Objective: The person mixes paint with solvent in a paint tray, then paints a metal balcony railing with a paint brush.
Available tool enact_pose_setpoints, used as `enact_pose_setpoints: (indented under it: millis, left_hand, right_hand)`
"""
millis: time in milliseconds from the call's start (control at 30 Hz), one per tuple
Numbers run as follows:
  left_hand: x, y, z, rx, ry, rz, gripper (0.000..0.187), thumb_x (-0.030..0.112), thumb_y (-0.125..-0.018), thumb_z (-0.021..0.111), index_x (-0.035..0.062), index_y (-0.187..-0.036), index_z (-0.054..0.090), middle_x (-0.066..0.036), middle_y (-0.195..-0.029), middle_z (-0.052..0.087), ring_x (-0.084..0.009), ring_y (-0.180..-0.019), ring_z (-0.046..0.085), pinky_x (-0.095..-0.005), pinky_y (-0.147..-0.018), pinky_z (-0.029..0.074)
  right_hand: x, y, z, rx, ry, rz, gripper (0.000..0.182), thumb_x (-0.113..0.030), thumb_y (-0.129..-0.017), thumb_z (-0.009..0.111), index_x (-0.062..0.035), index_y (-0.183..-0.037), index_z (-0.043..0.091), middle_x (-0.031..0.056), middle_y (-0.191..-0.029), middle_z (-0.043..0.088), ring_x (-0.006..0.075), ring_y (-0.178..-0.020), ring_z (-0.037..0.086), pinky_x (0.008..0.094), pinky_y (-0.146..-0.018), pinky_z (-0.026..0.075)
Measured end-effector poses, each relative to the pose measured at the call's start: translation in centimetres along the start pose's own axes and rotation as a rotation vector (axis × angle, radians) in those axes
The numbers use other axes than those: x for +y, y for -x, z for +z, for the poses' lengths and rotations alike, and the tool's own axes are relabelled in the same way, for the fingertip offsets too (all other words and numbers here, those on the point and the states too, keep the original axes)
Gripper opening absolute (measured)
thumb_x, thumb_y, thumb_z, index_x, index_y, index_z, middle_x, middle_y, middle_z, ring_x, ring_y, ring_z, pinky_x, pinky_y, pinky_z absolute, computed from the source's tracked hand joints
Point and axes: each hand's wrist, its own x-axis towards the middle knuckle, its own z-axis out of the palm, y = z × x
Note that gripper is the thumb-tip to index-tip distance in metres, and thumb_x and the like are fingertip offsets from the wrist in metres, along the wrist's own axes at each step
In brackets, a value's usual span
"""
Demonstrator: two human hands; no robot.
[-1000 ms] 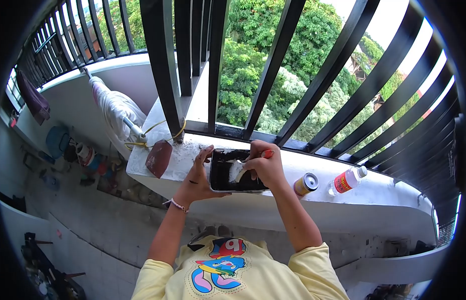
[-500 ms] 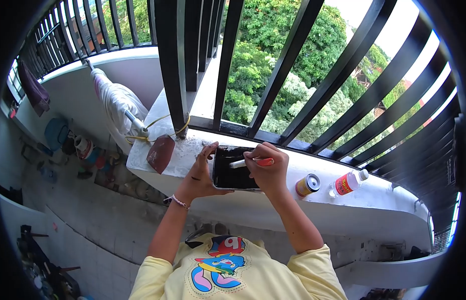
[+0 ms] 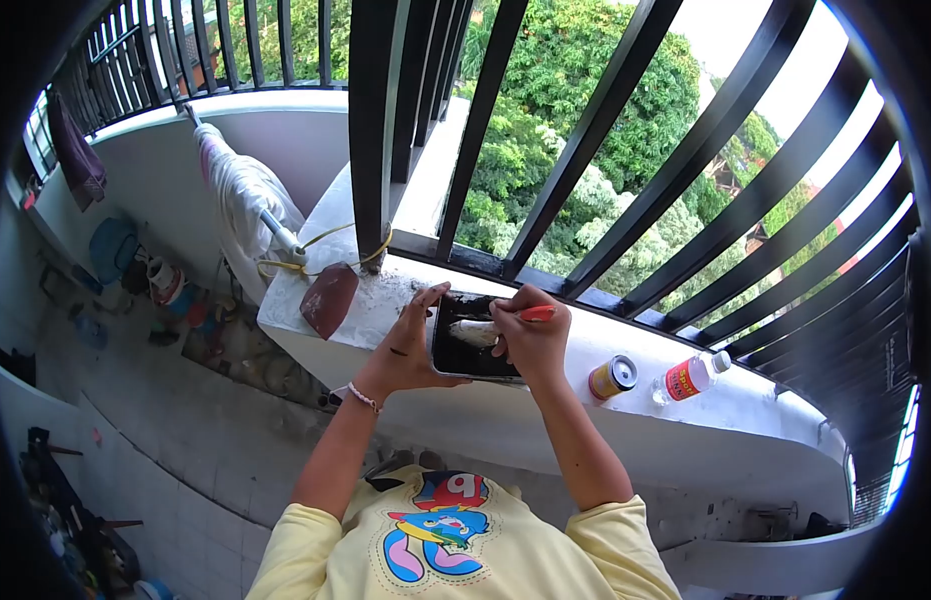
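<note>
On the white ledge sits a shallow rectangular tray (image 3: 455, 360), black inside with a pale rim. My left hand (image 3: 403, 345) grips its left side, fingers at the far corner and thumb along the near edge. Dark smudges mark that hand. In my right hand (image 3: 533, 335) is a paintbrush (image 3: 472, 333) with a red handle; its pale, flat end lies over the black inside of the tray. Part of the handle is hidden by my fingers.
A yellow-and-dark can (image 3: 612, 379) and a clear bottle with a red label (image 3: 690, 377) stand right of the tray. Leftward lies a reddish-brown angular piece (image 3: 329, 300). Black railing bars (image 3: 585, 130) rise behind the ledge. A white cloth (image 3: 240, 195) hangs at left.
The paintbrush has turned so its broad pale face shows, where before it looked narrow. My right hand has shifted slightly within the tray area; the left keeps its grip. The view has tilted a little.
</note>
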Motion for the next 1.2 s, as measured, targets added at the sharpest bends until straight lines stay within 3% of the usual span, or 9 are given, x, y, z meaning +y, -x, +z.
enact_pose_setpoints:
  millis: [167, 333, 433, 600, 767, 833, 1000, 1100, 1200]
  left_hand:
    - [0.0, 0.2, 0.1, 0.018, -0.016, 0.017, 0.131, 0.035, -0.054, 0.101, 0.0086, -0.155, 0.022, -0.016, -0.146, 0.043, -0.0356, -0.133, 0.048, -0.0453, -0.113, 0.042]
    - [0.4, 0.0, 0.0, 0.024, -0.031, 0.003, 0.127, 0.037, -0.055, 0.1, 0.0086, -0.155, 0.026, -0.016, -0.142, 0.044, -0.0372, -0.133, 0.048, -0.046, -0.114, 0.041]
    - [0.4, -0.1, -0.1, 0.015, -0.017, 0.02, 0.127, 0.037, -0.055, 0.1, 0.0085, -0.155, 0.026, -0.016, -0.141, 0.045, -0.0369, -0.132, 0.048, -0.0457, -0.114, 0.04]
    - [0.4, 0.1, -0.1, 0.015, -0.049, 0.04, 0.126, 0.037, -0.056, 0.099, 0.0073, -0.154, 0.026, -0.016, -0.145, 0.043, -0.0376, -0.134, 0.047, -0.0461, -0.116, 0.04]
    - [-0.3, 0.0, 0.0, 0.02, -0.002, 0.069, 0.124, 0.037, -0.056, 0.099, 0.0075, -0.152, 0.027, -0.016, -0.147, 0.044, -0.0379, -0.137, 0.044, -0.047, -0.117, 0.038]
    - [-0.2, 0.0, 0.0, 0.012, -0.005, 0.062, 0.124, 0.037, -0.056, 0.099, 0.0077, -0.152, 0.027, -0.015, -0.147, 0.044, -0.038, -0.137, 0.044, -0.0473, -0.117, 0.038]
    - [0.0, 0.2, -0.1, 0.018, -0.051, 0.078, 0.124, 0.036, -0.055, 0.1, 0.0082, -0.152, 0.027, -0.015, -0.147, 0.044, -0.038, -0.136, 0.045, -0.0484, -0.118, 0.037]
    - [-0.3, 0.1, 0.0, 0.026, -0.026, 0.079, 0.124, 0.036, -0.055, 0.1, 0.0085, -0.152, 0.028, -0.016, -0.145, 0.045, -0.0375, -0.135, 0.045, -0.0482, -0.117, 0.037]
    - [-0.5, 0.2, 0.0, 0.024, 0.032, 0.064, 0.124, 0.035, -0.054, 0.101, 0.0091, -0.152, 0.028, -0.015, -0.143, 0.047, -0.0373, -0.134, 0.046, -0.0478, -0.116, 0.037]
  right_hand:
    - [-0.5, -1.1, -2.5, -0.046, 0.143, 0.006, 0.018, 0.004, -0.082, 0.068, 0.0018, -0.067, 0.056, 0.0033, -0.06, 0.06, 0.011, -0.044, 0.06, 0.0247, -0.035, 0.045]
    - [1.5, -1.4, -2.4, 0.134, 0.308, -0.287, 0.017, 0.003, -0.072, 0.067, 0.0004, -0.067, 0.051, 0.0037, -0.056, 0.052, 0.0096, -0.055, 0.043, 0.0273, -0.054, 0.038]
    - [2.1, -0.6, -1.3, -0.004, 0.003, -0.143, 0.016, 0.002, -0.073, 0.066, 0.0003, -0.067, 0.051, 0.0029, -0.057, 0.052, 0.0082, -0.056, 0.045, 0.0273, -0.054, 0.039]
    - [0.1, -1.5, -3.1, -0.027, 0.355, -0.288, 0.016, 0.003, -0.072, 0.065, 0.0015, -0.069, 0.05, 0.0061, -0.058, 0.049, 0.0101, -0.056, 0.043, 0.0287, -0.054, 0.038]
    - [2.5, -1.6, -1.8, 0.137, 0.251, -0.373, 0.017, 0.004, -0.072, 0.065, 0.001, -0.069, 0.048, 0.0056, -0.058, 0.047, 0.0096, -0.057, 0.043, 0.0282, -0.055, 0.038]
    - [2.7, -1.0, -1.7, -0.039, -0.035, -0.211, 0.017, 0.004, -0.072, 0.065, 0.0007, -0.069, 0.049, 0.0052, -0.058, 0.047, 0.0096, -0.057, 0.044, 0.0278, -0.055, 0.038]
    - [1.4, -2.0, -3.7, 0.016, 0.336, -0.25, 0.018, 0.003, -0.074, 0.065, 0.0002, -0.069, 0.048, 0.0033, -0.061, 0.05, 0.0074, -0.061, 0.044, 0.0265, -0.056, 0.038]
    - [2.9, -2.1, -2.4, 0.022, 0.21, -0.333, 0.017, 0.004, -0.074, 0.065, 0.0004, -0.07, 0.049, 0.0026, -0.061, 0.049, 0.0069, -0.062, 0.044, 0.0254, -0.057, 0.037]
    - [2.1, -1.9, -2.6, -0.151, 0.109, -0.26, 0.018, 0.004, -0.074, 0.066, -0.0005, -0.07, 0.049, 0.0001, -0.063, 0.051, 0.0066, -0.064, 0.046, 0.0247, -0.058, 0.037]
